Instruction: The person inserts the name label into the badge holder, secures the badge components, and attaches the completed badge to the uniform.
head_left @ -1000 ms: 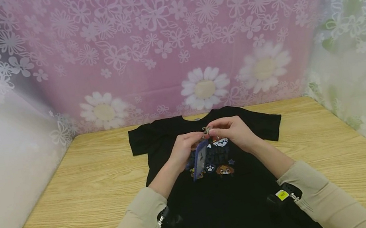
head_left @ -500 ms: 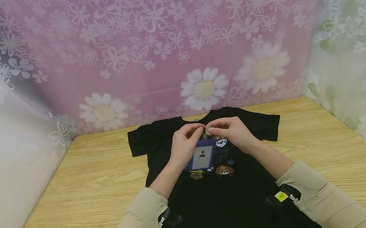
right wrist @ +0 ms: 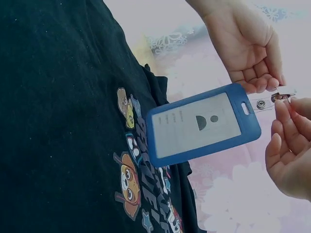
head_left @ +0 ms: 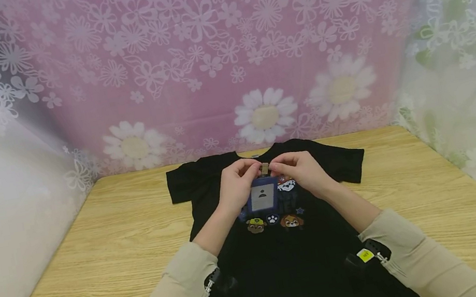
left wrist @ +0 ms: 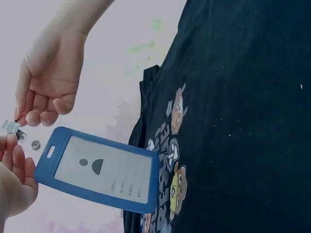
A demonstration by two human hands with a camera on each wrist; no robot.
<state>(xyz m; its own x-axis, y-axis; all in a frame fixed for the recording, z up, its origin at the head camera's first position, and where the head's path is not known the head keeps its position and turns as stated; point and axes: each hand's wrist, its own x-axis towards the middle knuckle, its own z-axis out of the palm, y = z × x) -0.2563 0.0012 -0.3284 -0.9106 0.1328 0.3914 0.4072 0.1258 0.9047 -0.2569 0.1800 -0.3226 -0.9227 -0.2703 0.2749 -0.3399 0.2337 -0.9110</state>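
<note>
A badge holder (head_left: 262, 197) with a blue frame hangs upright above the black T-shirt (head_left: 282, 272), its card with a person icon facing me. At its top a clear strap with a metal snap (right wrist: 261, 104) leads to a metal clip (head_left: 265, 168). My left hand (head_left: 235, 183) pinches the clip's left side between thumb and fingertips. From the right, my right hand (head_left: 302, 168) pinches the same clip. In the left wrist view the clip (left wrist: 10, 127) sits between the fingertips of both hands. The badge covers part of the shirt's print.
The T-shirt lies spread on a wooden table (head_left: 85, 279), its neckline toward the back. Cartoon dog heads (head_left: 291, 221) are printed on its chest. A pink flowered curtain (head_left: 186, 62) closes off the back, with pale fabric at both sides.
The badge has turned from edge-on to face me and now hangs straighter. Both hands have shifted slightly around the clip, the left a little upward.
</note>
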